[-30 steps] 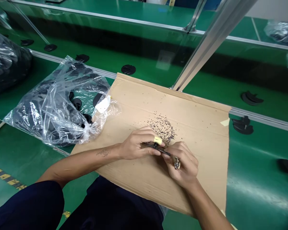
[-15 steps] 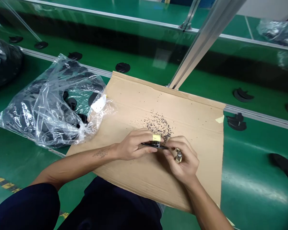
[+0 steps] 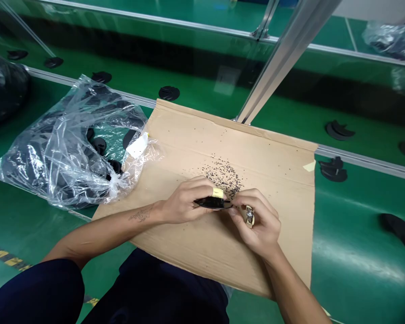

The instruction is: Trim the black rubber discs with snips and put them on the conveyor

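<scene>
Above the cardboard sheet (image 3: pixel 202 252), my left hand (image 3: pixel 185 202) is closed on a flat black plastic part (image 3: pixel 209 202), thin and tilted, gripped between thumb and fingers. Pale yellow tape (image 3: pixel 218 193) wraps one of that hand's fingers. My right hand (image 3: pixel 258 220) is closed around a small metal tool (image 3: pixel 249 217) with a silvery end and yellowish edging; its kind is hidden by the fingers. The right thumb and index fingertips meet at the right end of the black part. Tiny black scraps (image 3: pixel 224 175) lie scattered on the cardboard just beyond both hands.
A clear plastic bag (image 3: pixel 64 148) of black parts lies left of the cardboard. A metal post (image 3: pixel 273 63) rises behind the sheet. Loose black parts (image 3: pixel 334 169) rest on the green surface at right, with another (image 3: pixel 169 93) beyond the rail.
The black part has turned in my left hand, so more of its broad dark face shows. The metal tool in my right hand has rotated slightly. Both hands stay close together.
</scene>
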A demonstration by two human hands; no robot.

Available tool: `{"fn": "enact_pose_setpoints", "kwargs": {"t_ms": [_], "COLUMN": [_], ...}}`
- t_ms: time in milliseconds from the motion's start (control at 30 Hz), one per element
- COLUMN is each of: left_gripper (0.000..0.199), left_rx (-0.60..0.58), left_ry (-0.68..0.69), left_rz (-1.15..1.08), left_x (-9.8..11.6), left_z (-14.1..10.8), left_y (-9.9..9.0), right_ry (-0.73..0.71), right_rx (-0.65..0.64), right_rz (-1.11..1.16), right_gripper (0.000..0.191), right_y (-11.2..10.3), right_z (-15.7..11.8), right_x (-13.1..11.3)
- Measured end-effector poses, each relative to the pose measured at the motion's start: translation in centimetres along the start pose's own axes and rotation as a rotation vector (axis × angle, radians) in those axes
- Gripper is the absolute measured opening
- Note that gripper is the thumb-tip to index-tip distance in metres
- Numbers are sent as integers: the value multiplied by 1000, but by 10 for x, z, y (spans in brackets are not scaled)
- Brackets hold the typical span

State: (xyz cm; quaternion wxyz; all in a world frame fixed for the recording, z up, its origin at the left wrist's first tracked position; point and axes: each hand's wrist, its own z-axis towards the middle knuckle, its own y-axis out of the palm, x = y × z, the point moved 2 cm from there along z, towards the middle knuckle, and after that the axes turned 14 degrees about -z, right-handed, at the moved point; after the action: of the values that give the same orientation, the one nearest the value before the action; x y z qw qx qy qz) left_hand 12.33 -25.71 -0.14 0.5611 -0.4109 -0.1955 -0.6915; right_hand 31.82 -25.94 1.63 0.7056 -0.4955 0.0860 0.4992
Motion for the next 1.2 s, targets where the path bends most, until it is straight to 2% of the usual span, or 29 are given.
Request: {"fn": "enact_pose_setpoints", "kwargs": {"t_ms": [133, 233, 333, 467, 633, 767, 900, 1100, 1200], "left_gripper": [19, 21, 22, 22, 22, 22, 22, 24, 26], "left_rx": [11, -25, -111, -148, -117, -54, -14, -10, 35], "left_ry": [-54, -154, -200, -193, -156, -111, -95, -124, -109], "left_rz": [-26, -126, -269, -261, -213, -169, -134, -123, -113], "left_x": [1, 2, 4, 4, 3, 2, 1, -3, -4], "left_z": [1, 3, 5, 2, -3, -3, 0, 3, 3], "left_y": [-2, -7, -6, 3, 11, 8, 1, -5, -7], "right_ry": [29, 71, 12, -82, -138, -164, -154, -62, -34], "right_rx": [8, 41, 25, -62, -112, -96, -78, -60, -45], "right_rz": [-44, -202, -464, -659, -723, -728, -693, -621, -574], "right_gripper": [13, 10, 9, 12, 28, 50, 61, 52, 44], "right_y": [0, 0, 2, 9, 13, 11, 6, 4, 2], "right_z": [1, 1, -1, -6, -7, -4, -1, -4, -4], "right_x": [1, 7, 13, 13, 7, 7, 9, 12, 14]}}
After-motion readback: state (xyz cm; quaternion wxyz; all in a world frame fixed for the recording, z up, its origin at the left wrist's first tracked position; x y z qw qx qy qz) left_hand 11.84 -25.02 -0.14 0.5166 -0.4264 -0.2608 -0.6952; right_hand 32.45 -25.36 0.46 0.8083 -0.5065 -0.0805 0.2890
